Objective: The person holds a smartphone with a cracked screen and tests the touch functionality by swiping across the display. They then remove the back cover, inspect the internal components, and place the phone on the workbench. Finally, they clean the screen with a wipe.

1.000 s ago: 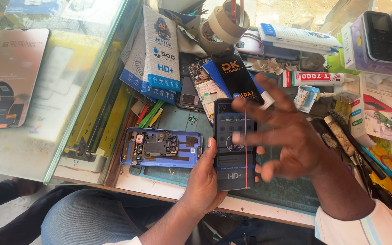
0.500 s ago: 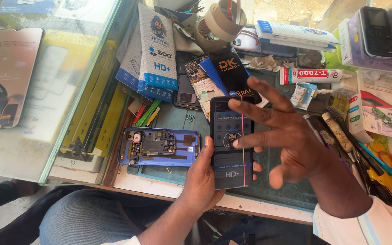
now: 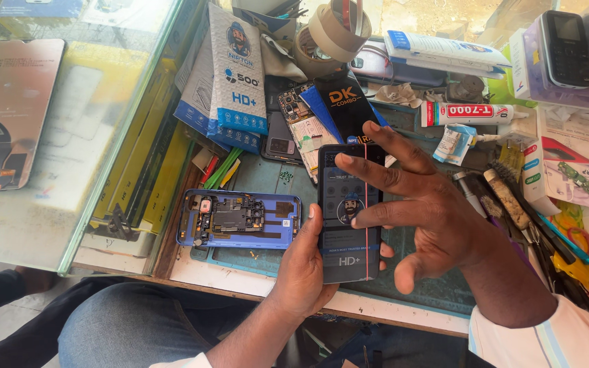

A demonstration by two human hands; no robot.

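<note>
1. Your left hand (image 3: 308, 269) is clamped round the lower edge of a dark phone display panel (image 3: 350, 211), thumb on its left side. It is held up off the surface (image 3: 267, 178), just right of the opened blue phone body (image 3: 238, 219).

2. Your right hand (image 3: 431, 218) is spread open, gripping nothing. Its fingertips (image 3: 359, 220) rest on or just over the panel's printed film; I cannot tell which.

3. Risk: the panel hangs on one hand's grip at its bottom end. A push from the right fingers could tip it out, and it would likely fall onto the blue phone body's exposed boards or the loose screws (image 3: 285, 176) on the mat.

4. Risk: pressing on the middle of an unsupported panel may flex or crack it. Keep your touch near the edges.

5. Risk: your right forearm lies near the brushes and tools (image 3: 512, 204) and the glue tube (image 3: 468, 113). A sweep could knock them into the work.

6. Containers: the blue phone body acts as a shallow tray, holding a camera module, a black shield and boards.

7. The tape rolls (image 3: 335, 31) at the back have tools standing in their hollow; which tools, I cannot tell.

8. A clear box (image 3: 567, 78) at the far right carries a small keypad phone (image 3: 566, 48) on top; its contents are too blurred to read.
</note>
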